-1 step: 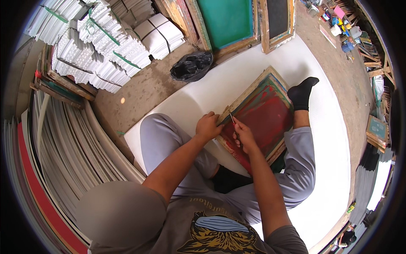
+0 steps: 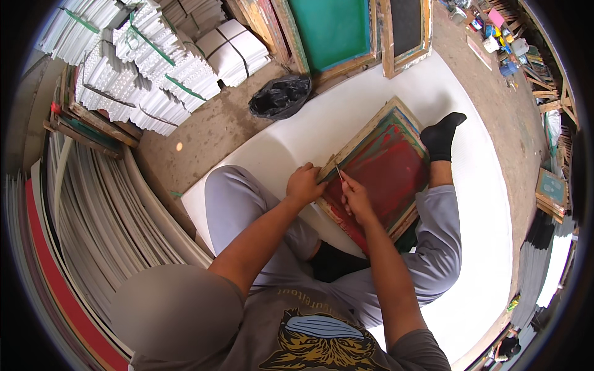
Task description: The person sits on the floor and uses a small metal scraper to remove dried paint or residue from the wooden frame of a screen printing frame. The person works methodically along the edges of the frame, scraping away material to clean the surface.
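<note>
A wooden screen-printing frame (image 2: 364, 133) with red-stained mesh lies tilted on the white sheet between my legs, its corners streaked with green and blue. My left hand (image 2: 304, 185) grips the frame's left edge, fingers curled over the wood. In my closed right hand (image 2: 356, 199) is a thin tool (image 2: 340, 174) with a metal shaft and a bit of red handle showing. Its tip touches or nearly touches the inner side of the left rail, close to my left fingertips. Most of the handle is hidden by my fingers, so its exact kind is unclear.
Beyond the sheet (image 2: 482, 185) sits a black plastic bag (image 2: 280, 97). Green-meshed (image 2: 334, 31) and dark-meshed frames (image 2: 406, 25) lean at the back. Strapped white stacks (image 2: 145, 62) and curved grey sheets (image 2: 117, 210) line the left. Pots and tools (image 2: 507, 49) clutter the far right.
My right hand and the tool have shifted very slightly. My left hand and the frame stay where they were.
</note>
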Demonstrator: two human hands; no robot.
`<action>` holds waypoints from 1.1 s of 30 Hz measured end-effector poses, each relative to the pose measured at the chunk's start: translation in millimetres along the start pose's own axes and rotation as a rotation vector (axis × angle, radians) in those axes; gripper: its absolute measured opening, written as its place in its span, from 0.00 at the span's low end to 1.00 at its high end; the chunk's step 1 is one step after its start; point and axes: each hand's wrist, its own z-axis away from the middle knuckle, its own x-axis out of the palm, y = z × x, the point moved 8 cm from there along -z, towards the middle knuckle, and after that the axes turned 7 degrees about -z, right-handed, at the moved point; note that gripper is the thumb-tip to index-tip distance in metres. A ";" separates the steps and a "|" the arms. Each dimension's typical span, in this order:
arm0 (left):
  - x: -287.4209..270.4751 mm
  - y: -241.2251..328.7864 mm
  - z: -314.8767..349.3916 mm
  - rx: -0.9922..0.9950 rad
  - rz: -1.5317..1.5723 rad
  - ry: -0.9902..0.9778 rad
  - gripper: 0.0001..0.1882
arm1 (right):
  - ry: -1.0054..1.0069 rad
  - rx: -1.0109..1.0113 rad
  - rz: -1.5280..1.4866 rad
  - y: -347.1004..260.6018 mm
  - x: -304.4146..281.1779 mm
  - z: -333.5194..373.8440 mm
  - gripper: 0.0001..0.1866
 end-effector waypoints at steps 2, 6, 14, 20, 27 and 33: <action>0.7 -2.6 0.6 -0.014 -0.007 0.014 0.25 | 0.067 -0.222 0.423 -5.6 -0.5 5.1 0.24; 1.6 -14.4 5.3 -0.078 -0.072 -0.067 0.27 | 0.150 -0.259 0.955 -44.2 24.6 41.9 0.24; -14.4 -10.2 18.0 -0.140 -0.215 -0.289 0.33 | 0.187 -0.069 1.180 -66.1 40.1 56.9 0.24; -11.8 -16.4 16.1 -0.120 -0.163 -0.310 0.32 | 0.136 0.015 1.235 -79.9 51.2 56.1 0.25; -9.4 -20.9 10.5 -0.070 -0.111 -0.373 0.32 | 0.133 0.061 1.285 -92.5 61.9 57.0 0.27; -8.4 -20.9 9.9 -0.051 -0.087 -0.358 0.31 | 0.083 0.088 1.258 -79.0 54.2 55.6 0.26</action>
